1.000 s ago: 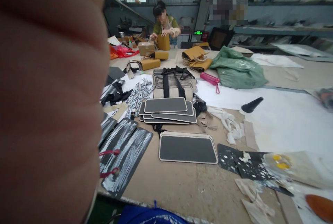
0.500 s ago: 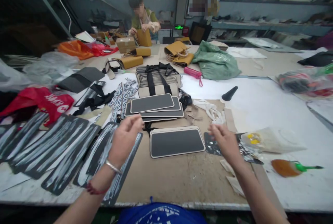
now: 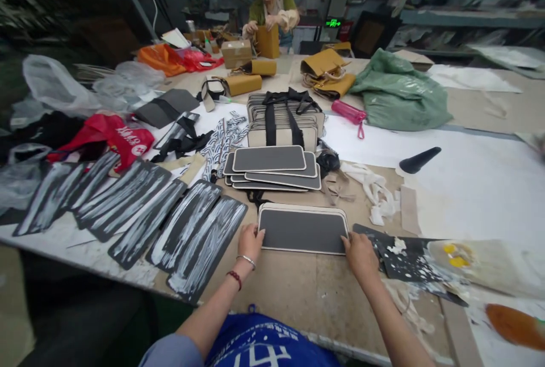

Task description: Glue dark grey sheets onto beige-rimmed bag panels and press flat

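A small stack of grey rectangular panels [image 3: 302,232] with rounded corners and pale edges lies flat on the brown board in front of me. At its left end, my left hand [image 3: 251,243] grips the edge, thumb on the top face. My right hand [image 3: 361,250] holds the opposite end near the lower right corner, its other fingers partly hidden by the hand. Just beyond is a looser pile of similar grey panels [image 3: 269,159]. Behind that pile stands a bundle of pale-edged panels [image 3: 258,138] with black straps over it.
Several dark panels streaked with white [image 3: 208,239] lie to the left. On the right are a spotted black sheet [image 3: 404,262], a plastic bag with yellow bits [image 3: 481,267] and an amber bottle [image 3: 513,326]. A co-worker [image 3: 272,15] handles a mustard box across the table.
Both hands have come down from the air above the table onto the two ends of the near panel stack. The view has turned a little to the left.
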A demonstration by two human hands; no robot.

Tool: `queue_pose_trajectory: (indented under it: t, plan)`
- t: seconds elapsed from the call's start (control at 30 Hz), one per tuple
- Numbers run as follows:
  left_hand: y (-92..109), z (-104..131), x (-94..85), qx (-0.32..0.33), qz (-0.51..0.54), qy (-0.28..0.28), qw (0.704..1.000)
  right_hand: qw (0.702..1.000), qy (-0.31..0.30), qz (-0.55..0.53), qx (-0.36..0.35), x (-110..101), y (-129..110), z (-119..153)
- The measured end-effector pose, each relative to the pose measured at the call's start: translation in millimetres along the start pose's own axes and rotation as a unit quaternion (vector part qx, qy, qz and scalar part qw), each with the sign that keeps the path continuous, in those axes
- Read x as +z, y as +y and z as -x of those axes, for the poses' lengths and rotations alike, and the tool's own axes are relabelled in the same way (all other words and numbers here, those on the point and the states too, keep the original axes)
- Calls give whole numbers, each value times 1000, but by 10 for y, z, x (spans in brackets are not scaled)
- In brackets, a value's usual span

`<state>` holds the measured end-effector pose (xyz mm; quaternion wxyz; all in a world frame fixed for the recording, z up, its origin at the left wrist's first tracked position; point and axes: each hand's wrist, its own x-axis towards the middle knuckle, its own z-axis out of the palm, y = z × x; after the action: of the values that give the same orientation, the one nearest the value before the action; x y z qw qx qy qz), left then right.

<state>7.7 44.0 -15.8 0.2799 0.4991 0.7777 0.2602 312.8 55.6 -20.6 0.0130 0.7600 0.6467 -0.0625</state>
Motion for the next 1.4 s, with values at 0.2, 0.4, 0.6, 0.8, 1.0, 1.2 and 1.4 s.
queue_pose_trajectory:
  t: [0.2, 0.4, 0.6, 0.8, 1.0, 1.2, 1.4]
  plan:
    - [-9, 26, 51, -5, 3, 13, 1000, 999, -12, 29, 2, -38, -37, -17]
    - [-45, -57, 67, -81, 26, 20, 996, 995, -20, -85, 56, -13, 4, -117]
    - [-17, -96, 49, -143, 54, 17, 988, 997, -13, -55, 49, -67, -34, -128]
    - [23, -85, 24, -161, 77, 11, 984, 999, -29, 1, 23, -102, -200, -36]
    - [26, -79, 3, -166, 93, 8, 982, 996, -37, -41, 63, -102, -213, -86]
    - [27, -86, -13, -164, 95, -5, 982, 985, -80, -105, 115, -123, -113, -239]
    - [56, -87, -34, -149, 82, -15, 985, 977, -86, -144, 134, -162, -170, -247]
